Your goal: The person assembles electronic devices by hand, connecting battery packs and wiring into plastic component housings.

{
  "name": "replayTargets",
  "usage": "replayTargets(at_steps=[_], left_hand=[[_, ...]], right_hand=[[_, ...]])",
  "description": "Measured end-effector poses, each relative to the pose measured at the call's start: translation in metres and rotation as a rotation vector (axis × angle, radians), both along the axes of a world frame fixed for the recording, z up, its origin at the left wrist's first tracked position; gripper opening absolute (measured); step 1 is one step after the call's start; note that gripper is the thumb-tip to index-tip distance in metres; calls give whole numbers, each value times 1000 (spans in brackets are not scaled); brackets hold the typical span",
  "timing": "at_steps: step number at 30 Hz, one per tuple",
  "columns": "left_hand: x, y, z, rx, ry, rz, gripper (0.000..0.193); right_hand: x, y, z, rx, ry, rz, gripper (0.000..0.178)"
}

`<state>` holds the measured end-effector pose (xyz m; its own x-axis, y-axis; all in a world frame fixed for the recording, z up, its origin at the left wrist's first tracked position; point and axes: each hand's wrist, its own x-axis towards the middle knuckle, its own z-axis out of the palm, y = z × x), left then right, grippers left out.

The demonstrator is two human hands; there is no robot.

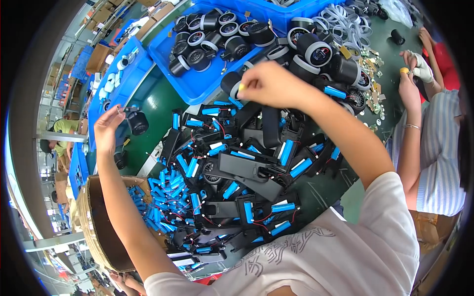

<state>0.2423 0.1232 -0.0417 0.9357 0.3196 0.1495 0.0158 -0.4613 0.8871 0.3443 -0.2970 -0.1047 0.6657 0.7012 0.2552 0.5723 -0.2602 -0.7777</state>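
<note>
My left hand (109, 127) is raised at the left with its fingers pinched. From it hangs a black cylindrical housing (138, 123), held by a thin part at its top. My right hand (269, 85) reaches over the middle of the table, fingers closed in a pinch, with a small yellow spot at the fingertips. Right against those fingertips is another black cylindrical housing (229, 83) near the tray's corner; whether the hand grips it cannot be made out. Below lie black plastic casings (242, 166) with blue cylindrical batteries (286, 152) and red wires.
A blue tray (183, 92) of black housings with grey rings stands at the back. More housings (316, 52), grey rings (340, 24) and small circuit boards (373, 74) lie to its right. Loose batteries (165, 197) spill beside a cardboard box (91, 217). A co-worker's hands (412, 74) work at the right.
</note>
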Motion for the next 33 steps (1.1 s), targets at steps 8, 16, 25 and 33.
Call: replayTargets(at_steps=[8, 16, 25, 33], left_hand=[[9, 104, -47, 412, -4, 388, 32], [83, -16, -61, 1188, 12, 209, 47], [160, -199, -102, 780, 303, -210, 23], [138, -176, -105, 401, 78, -162, 17]], right_hand=[[-50, 48, -7, 46, -134, 37, 10], [-53, 54, -18, 146, -241, 92, 7], [-53, 15, 0, 499, -10, 91, 12], [-30, 0, 25, 546, 314, -28, 12]])
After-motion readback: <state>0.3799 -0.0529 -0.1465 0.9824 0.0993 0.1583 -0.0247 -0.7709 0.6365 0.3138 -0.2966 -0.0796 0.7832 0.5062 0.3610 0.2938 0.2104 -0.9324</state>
